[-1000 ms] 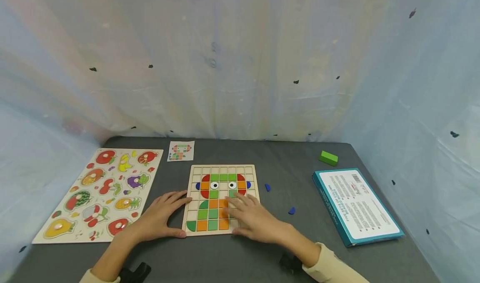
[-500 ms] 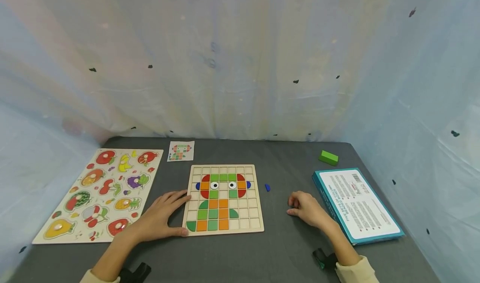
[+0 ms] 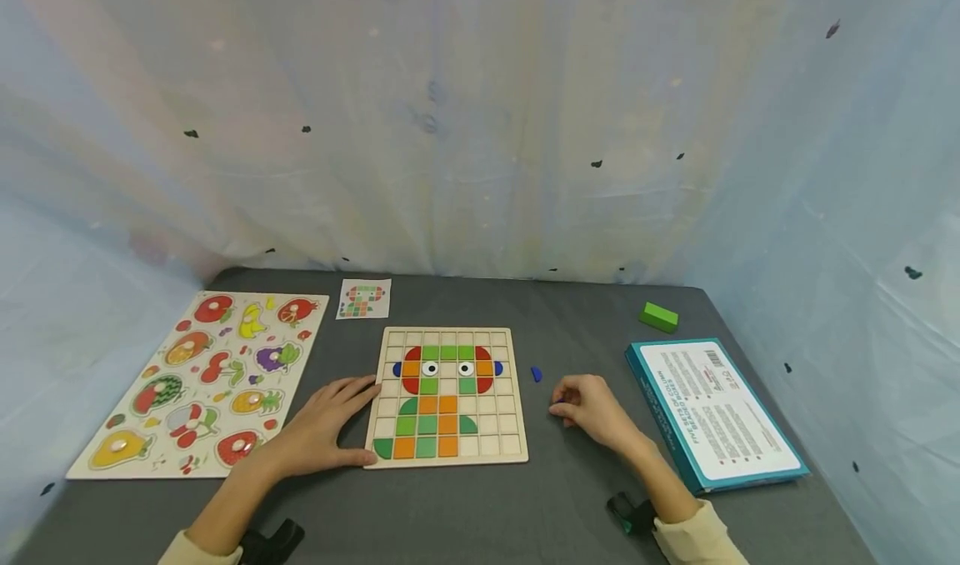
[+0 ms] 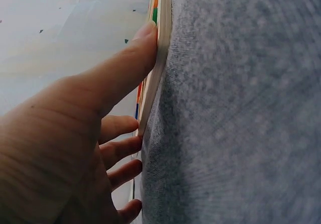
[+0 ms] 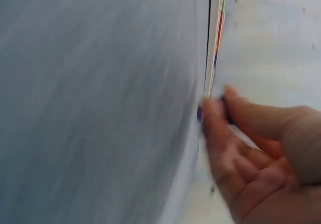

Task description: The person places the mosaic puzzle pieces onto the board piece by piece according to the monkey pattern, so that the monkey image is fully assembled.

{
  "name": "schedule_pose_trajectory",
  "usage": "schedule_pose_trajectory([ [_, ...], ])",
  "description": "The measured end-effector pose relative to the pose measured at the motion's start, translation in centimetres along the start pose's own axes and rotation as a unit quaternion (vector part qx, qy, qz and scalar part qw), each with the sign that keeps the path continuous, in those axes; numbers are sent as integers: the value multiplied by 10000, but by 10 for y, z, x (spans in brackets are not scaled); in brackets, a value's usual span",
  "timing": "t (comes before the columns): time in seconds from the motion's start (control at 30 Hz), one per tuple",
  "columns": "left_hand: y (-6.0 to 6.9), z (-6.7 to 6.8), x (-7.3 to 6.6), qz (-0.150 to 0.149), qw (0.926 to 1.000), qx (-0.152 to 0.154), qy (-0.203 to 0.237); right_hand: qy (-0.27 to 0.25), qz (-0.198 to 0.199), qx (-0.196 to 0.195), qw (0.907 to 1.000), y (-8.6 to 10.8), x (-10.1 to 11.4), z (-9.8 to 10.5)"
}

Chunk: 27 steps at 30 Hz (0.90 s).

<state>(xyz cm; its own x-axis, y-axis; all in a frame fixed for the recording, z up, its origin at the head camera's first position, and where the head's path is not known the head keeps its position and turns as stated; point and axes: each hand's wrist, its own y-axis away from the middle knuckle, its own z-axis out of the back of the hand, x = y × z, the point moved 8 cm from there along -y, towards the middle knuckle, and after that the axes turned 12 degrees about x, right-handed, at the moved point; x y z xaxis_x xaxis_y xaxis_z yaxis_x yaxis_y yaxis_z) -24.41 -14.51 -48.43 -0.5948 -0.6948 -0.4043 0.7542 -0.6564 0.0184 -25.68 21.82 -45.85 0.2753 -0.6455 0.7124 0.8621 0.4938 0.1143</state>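
Note:
The wooden grid board (image 3: 497, 447) lies flat on the table, with coloured tiles forming a figure with two eyes. My left hand (image 3: 324, 432) rests against its left edge, thumb at the lower corner, fingers fairly straight; the left wrist view shows the thumb (image 4: 128, 66) touching the board's side. Right of the board, my right hand (image 3: 596, 411) pinches a small blue puzzle piece (image 5: 229, 114) between thumb and index finger, mostly covered by the fingers. Another blue piece (image 3: 536, 374) lies on the table between the board and that hand.
A small pattern card (image 3: 363, 299) lies behind the board. On the left is a fruit puzzle board (image 3: 161, 440). To the right lie a teal-edged box (image 3: 720, 407) and a green block (image 3: 659, 317). A pale curtain surrounds the table.
My right hand left the board, uncovering a green quarter-round tile, and moved right to the nearer blue piece. Now it holds that piece and has shifted slightly left. The left hand stayed.

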Motion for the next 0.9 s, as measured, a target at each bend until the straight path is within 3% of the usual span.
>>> schedule_pose_trajectory([
  [0.1, 1, -1, -1, 1, 10000, 10, -35, -391, 574, 216, 9974, -22, 25, -17],
  [0.23, 2, -4, -1, 30, 10000, 60, 18, -222, 1157, 564, 9914, -52, 66, -46],
  [0.43, 2, -4, 2, 47, 10000, 52, 56, -297, 1293, 1393, 9813, -97, 125, -95],
  [0.53, 1, -2, 2, -17, 10000, 9, -20, 205, 1543, 1645, 9740, -112, 148, -115],
  [0.7, 0, 0, -1, -186, 9998, -86, -46, 1060, 1760, 1799, 9620, -121, 166, -140],
  [0.9, 1, -1, 0, -197, 9998, -75, 0, 1644, 1717, 1476, 9601, -119, 169, -141],
])
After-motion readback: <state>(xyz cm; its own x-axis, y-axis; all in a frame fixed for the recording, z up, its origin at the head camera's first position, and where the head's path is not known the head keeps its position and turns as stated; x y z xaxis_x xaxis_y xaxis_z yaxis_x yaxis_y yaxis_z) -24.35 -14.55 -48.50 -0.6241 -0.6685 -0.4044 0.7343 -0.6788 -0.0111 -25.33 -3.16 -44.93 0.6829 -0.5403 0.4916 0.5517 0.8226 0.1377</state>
